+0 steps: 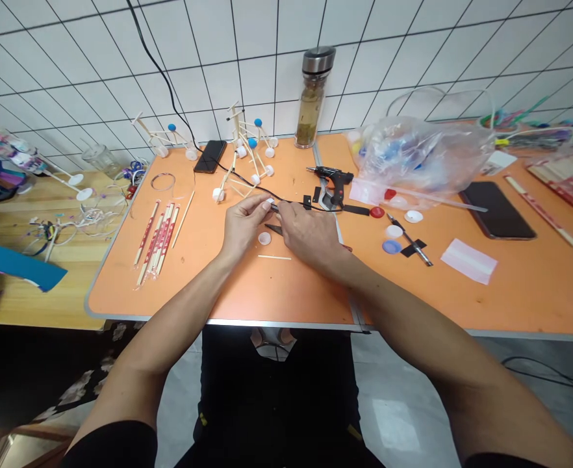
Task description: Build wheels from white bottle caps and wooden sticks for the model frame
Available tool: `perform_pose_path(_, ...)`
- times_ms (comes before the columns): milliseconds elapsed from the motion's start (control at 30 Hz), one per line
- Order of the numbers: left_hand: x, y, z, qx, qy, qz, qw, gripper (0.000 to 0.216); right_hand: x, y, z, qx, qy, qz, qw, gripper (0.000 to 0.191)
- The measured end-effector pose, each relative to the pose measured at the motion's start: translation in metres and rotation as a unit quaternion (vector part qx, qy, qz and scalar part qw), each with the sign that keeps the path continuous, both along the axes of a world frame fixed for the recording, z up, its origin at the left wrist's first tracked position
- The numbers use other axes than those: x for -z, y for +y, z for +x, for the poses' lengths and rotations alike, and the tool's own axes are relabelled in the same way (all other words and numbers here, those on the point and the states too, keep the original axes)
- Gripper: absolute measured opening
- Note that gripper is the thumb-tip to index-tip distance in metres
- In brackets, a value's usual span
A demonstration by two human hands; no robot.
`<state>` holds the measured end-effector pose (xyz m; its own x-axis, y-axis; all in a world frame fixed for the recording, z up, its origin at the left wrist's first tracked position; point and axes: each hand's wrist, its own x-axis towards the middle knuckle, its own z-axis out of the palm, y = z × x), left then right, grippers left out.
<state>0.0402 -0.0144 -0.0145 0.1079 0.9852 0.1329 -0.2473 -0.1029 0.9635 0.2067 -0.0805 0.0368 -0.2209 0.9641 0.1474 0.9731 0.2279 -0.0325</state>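
Note:
Both hands meet over the middle of the orange table (247, 292). My left hand (243, 224) pinches a small light piece at its fingertips, too small to name. My right hand (308, 235) is closed next to it, with dark scissor-like blades (273, 228) sticking out from under its fingers. A white bottle cap (264, 238) and a thin wooden stick (274, 257) lie just in front of the hands. A black cable (247, 179) runs across the table right behind them.
Wrapped chopsticks (157, 240) lie to the left, stick-and-cap models (247, 153) and a phone (210, 156) behind. A glue gun (332, 179), loose caps (392, 239), a craft knife (410, 240), a plastic bag (423, 156), a second phone (498, 211) and a bottle (313, 97) sit right.

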Motion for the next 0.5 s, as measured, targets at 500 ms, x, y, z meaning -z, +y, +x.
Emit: perform_pose_path(500, -0.013, -0.009, 0.007, 0.026, -0.092, 0.046, 0.994, 0.036, -0.011, 0.026, 0.017, -0.08, 0.632, -0.35, 0.687, 0.028)
